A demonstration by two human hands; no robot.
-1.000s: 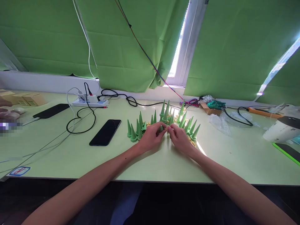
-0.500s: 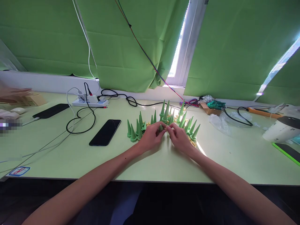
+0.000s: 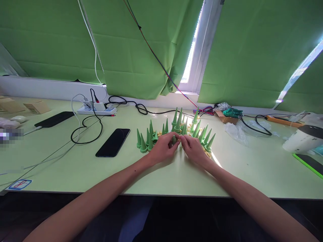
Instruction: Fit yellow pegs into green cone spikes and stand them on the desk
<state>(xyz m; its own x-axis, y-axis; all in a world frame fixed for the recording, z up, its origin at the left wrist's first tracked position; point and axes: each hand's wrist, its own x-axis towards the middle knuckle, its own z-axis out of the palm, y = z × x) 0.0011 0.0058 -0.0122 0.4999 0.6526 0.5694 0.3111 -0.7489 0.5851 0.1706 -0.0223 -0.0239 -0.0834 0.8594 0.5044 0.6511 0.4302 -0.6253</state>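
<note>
My left hand (image 3: pixel 164 147) is closed, with a green cone (image 3: pixel 174 140) showing inside the curl of its thumb and forefinger. At its fingertips is a tiny gold-coloured piece (image 3: pixel 178 140), too small to name. My right hand (image 3: pixel 193 148) pinches close against the left fingertips; what lies in that pinch is hidden. Pointed green cones with wider bases stand around both hands, one group on the left (image 3: pixel 143 144) and another on the right (image 3: pixel 207 137). Small yellowish pieces (image 3: pixel 208 153) lie among the cones by my right hand, partly covered.
On the table (image 3: pixel 161 178), a black phone (image 3: pixel 113 143) lies left of the cones. Behind are a power strip (image 3: pixel 111 111) and black cables (image 3: pixel 142 109). To the right are a small cardboard box (image 3: pixel 227 117), clear plastic wrap (image 3: pixel 236 132) and a white cup (image 3: pixel 302 139).
My fingertips have shifted slightly, and the tiny gold-coloured piece shows a little more clearly. At the far left, another person's hand has left the view, uncovering cardboard boxes.
</note>
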